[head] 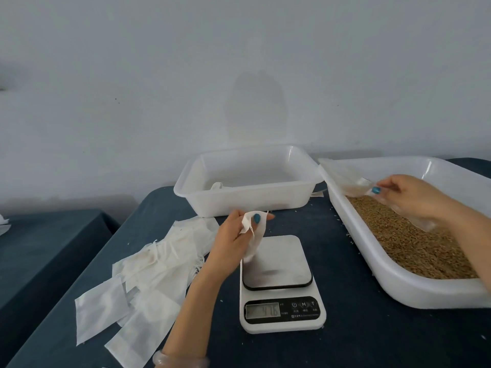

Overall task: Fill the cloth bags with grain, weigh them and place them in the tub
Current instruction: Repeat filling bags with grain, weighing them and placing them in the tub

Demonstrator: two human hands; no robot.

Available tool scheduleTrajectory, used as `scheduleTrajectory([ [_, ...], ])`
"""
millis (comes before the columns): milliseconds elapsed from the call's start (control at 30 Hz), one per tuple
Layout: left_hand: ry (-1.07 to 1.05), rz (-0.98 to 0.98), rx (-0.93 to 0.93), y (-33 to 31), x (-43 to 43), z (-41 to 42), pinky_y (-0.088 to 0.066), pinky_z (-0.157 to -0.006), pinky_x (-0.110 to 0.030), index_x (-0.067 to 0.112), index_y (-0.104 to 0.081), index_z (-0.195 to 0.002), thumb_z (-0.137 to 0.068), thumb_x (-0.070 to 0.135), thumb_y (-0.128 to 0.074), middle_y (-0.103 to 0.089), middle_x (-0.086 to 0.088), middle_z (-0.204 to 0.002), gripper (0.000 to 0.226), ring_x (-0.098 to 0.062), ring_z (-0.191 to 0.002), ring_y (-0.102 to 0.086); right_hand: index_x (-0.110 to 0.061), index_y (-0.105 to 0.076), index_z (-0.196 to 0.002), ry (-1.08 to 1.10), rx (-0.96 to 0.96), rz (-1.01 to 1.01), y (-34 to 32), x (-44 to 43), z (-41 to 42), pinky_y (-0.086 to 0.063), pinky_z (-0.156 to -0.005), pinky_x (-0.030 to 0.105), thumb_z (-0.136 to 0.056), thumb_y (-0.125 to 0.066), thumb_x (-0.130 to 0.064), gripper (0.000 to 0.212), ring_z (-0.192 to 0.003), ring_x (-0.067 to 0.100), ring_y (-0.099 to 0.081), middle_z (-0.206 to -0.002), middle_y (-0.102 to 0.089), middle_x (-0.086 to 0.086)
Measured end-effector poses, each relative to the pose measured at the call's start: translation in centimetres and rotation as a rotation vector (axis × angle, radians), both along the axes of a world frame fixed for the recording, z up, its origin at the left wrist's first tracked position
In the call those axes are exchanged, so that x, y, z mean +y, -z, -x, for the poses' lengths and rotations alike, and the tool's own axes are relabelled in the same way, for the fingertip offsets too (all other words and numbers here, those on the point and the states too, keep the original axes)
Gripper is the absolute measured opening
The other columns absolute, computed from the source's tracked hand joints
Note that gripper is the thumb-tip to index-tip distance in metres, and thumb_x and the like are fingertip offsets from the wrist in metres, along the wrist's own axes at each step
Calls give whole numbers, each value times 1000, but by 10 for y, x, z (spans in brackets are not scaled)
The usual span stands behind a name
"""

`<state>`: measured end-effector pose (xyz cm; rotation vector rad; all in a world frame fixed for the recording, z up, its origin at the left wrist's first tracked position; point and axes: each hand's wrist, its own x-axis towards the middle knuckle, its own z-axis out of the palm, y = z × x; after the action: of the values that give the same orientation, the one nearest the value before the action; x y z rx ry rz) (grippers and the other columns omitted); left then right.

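As the left hand (pixel 233 236) pinches a bag (pixel 259 231), the right hand (pixel 414 195) grips a scoop (pixel 348 181).

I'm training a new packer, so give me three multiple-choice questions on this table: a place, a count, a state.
1. Where is the grain? A) in the right tub B) in a jar C) on the floor
2. How many white tubs are there? A) one B) two C) four
3. What is the left hand doing? A) lying flat B) gripping a cloth bag C) hanging idle
Key: 1 A, grain fills that tub; 2 B, the far tub and the right one; 3 B, thumb and fingers pinch it above the scale.
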<state>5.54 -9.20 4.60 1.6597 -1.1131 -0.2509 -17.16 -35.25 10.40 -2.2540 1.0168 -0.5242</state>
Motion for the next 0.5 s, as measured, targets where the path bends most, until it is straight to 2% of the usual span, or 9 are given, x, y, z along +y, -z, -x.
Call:
scheduleTrajectory([
  [67, -66, -1, 38, 0, -1, -5, -38, -66, -29, 0, -66, -90, -93, 40, -61, -56, -5, -78, 41, -16, -72, -48, -11, -62, -95, 103, 217, 77, 5, -8, 6, -36, -62, 31, -100, -53, -25, 17, -72, 16, -53, -80, -60, 3],
  [100, -77, 15, 46, 2, -2, -6, -35, -64, -30, -1, -63, -85, -93, 34, -64, -55, -5, -73, 36, -15, -69, -44, -10, -60, -85, 132, 338, 110, 7, -11, 8, -34, -59, 30, -100, -52, -25, 23, -67, 17, -51, -74, -57, 4],
  [167, -49, 43, 90, 2, -3, -5, -34, -60, -24, 17, -67, -72, -94, 26, -66, -54, 4, -65, 24, -10, -64, -41, -14, -49, -69, 148, 593, 161, 9, -11, 12, -32, -55, 27, -100, -53, -28, 34, -62, 15, -46, -70, -50, 2],
  [200, -23, 60, 106, 2, -5, -2, -35, -59, -19, 27, -69, -69, -93, 25, -67, -55, 10, -63, 25, -7, -62, -43, -16, -46, -68, 139, 722, 194, 9, -8, 12, -32, -55, 25, -99, -54, -30, 36, -63, 12, -45, -71, -50, 0],
  [300, 23, 42, 22, 5, -9, 4, -44, -66, -12, 52, -72, -79, -92, 18, -68, -70, 20, -77, 36, 2, -70, -59, -18, -40, -68, 97, 956, 267, 5, 3, 9, -32, -52, 21, -99, -53, -34, 37, -63, 8, -44, -74, -48, -4],
  [400, -2, -104, -122, 12, -10, 2, -46, -67, -9, 52, -68, -91, -92, 17, -62, -70, 26, -88, 35, 5, -81, -63, -17, -43, -70, 126, 889, 348, -5, 15, 3, -36, -54, 21, -99, -51, -36, 36, -67, 11, -49, -76, -50, -2],
  [433, -10, -122, -135, 14, -9, 0, -46, -68, -8, 50, -67, -94, -93, 18, -60, -69, 27, -90, 33, 6, -84, -63, -16, -48, -77, 133, 808, 395, -8, 20, -1, -42, -59, 25, -100, -49, -37, 31, -73, 14, -54, -81, -54, 0],
  [500, -32, -111, -121, 16, -8, -3, -44, -71, -6, 45, -66, -101, -96, 21, -58, -69, 25, -91, 26, 8, -88, -61, -15, -57, -104, 133, 551, 518, -13, 38, -10, -51, -73, 33, -100, -46, -33, 21, -91, 22, -59, -100, -61, 3],
])
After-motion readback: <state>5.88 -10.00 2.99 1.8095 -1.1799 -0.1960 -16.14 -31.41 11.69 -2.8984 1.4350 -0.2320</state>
